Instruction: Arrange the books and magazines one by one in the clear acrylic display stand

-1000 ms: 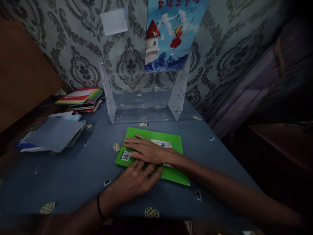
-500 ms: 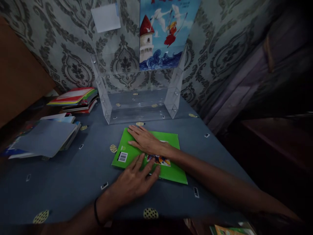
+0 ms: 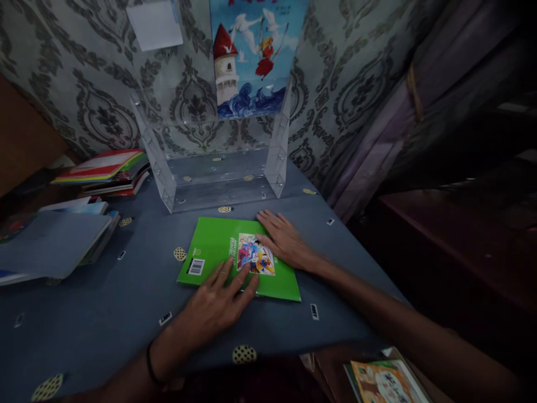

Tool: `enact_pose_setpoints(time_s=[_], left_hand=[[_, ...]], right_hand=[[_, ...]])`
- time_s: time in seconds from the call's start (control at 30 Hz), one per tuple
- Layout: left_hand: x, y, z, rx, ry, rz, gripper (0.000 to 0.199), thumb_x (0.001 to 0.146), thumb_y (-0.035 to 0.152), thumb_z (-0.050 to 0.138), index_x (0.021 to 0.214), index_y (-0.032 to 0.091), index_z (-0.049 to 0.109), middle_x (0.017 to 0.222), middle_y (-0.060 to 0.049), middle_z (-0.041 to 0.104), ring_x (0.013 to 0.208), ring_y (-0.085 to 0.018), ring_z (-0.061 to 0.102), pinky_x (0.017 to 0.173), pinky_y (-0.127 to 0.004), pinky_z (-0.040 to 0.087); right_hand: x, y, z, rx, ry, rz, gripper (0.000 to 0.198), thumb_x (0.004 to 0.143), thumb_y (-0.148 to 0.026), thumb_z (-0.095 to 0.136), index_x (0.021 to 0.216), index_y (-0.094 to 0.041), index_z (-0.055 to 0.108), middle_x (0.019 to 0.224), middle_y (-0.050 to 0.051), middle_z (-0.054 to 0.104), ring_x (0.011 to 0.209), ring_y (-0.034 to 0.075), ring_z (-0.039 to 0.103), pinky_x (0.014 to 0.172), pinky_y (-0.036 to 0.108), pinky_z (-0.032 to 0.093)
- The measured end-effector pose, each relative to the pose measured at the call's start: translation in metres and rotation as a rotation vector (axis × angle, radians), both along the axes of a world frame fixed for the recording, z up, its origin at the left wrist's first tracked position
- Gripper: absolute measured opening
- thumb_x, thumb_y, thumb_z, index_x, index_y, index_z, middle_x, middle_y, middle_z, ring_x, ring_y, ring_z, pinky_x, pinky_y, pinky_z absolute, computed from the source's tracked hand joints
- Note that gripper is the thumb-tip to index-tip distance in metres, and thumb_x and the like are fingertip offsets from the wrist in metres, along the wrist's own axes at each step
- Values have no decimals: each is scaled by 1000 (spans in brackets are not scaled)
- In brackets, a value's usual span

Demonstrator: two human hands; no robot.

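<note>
A green book [image 3: 218, 235] lies flat on the table, its barcode at the left and a colourful picture in its middle. My left hand [image 3: 222, 294] rests on the near edge of the cover, fingers spread, with a black band around the wrist. On the right part of the same book lies my right hand [image 3: 285, 238], its fingers stretched toward the far edge. Neither hand grips the book; both press or rest on top of it.
Behind the book stands a clear acrylic rack [image 3: 222, 193] holding a picture book [image 3: 255, 61]. Stacks of books [image 3: 100, 168] and more books [image 3: 54, 240] lie at the left. Below the table's near edge, an orange-covered book [image 3: 381, 380] shows. A curtain [image 3: 373, 151] hangs at the right.
My right hand has slid from the left part of the book to its right part, uncovering the picture. My left hand stays near the front edge. The whole view has shifted.
</note>
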State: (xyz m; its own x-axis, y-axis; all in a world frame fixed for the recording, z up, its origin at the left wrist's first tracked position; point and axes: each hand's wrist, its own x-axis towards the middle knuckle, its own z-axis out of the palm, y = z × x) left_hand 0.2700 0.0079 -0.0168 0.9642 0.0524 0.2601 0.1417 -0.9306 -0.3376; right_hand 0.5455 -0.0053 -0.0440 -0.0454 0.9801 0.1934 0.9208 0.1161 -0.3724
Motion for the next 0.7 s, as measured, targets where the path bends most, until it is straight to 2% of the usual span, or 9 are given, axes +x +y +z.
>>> enact_pose_setpoints(time_s=[0.13, 0.23, 0.33, 0.4, 0.57, 0.7], left_hand=[[0, -2, 7, -36, 95, 30, 53, 99, 10, 48, 151, 15, 47, 155, -14, 50, 137, -37, 54, 107, -46, 52], [-3, -1, 12, -125, 188, 51, 57, 100, 12, 48, 156, 17, 39, 162, -14, 41, 146, -34, 45, 112, -47, 48], [-15, 5, 11, -251, 186, 43, 51, 105, 25, 47, 155, 19, 39, 164, -10, 37, 152, -29, 35, 118, -46, 42], [-27, 11, 9, -320, 170, 37, 54, 106, 38, 45, 155, 16, 37, 165, -10, 36, 154, -26, 31, 122, -47, 36], [-47, 36, 11, -474, 209, 115, 74, 104, 57, 37, 161, 13, 20, 166, -15, 31, 157, -24, 24, 127, -49, 23], [-35, 73, 16, -586, 250, 144, 77, 105, 60, 31, 163, 13, 14, 170, -16, 19, 159, -25, 15, 129, -48, 13]], right_hand=[[4, -13, -5, -9, 47, -55, 68, 103, -58, 33, 156, -16, 41, 162, 18, 40, 154, 34, 28, 124, 61, 27], [4, -19, -6, 28, 43, -52, 66, 104, -57, 32, 157, -18, 40, 162, 17, 41, 155, 34, 27, 123, 64, 25], [6, -22, -9, 51, 33, -37, 65, 104, -56, 33, 158, -21, 38, 161, 14, 42, 154, 34, 28, 123, 64, 26], [7, -23, -11, 49, 30, -24, 65, 104, -56, 32, 158, -21, 38, 161, 14, 42, 154, 34, 28, 123, 64, 26], [8, -24, -13, 33, 23, -18, 67, 103, -59, 31, 157, -21, 38, 162, 14, 41, 155, 33, 26, 124, 62, 25], [6, -23, -11, 17, 23, -29, 67, 102, -60, 33, 157, -21, 39, 162, 13, 42, 155, 33, 26, 125, 61, 24]])
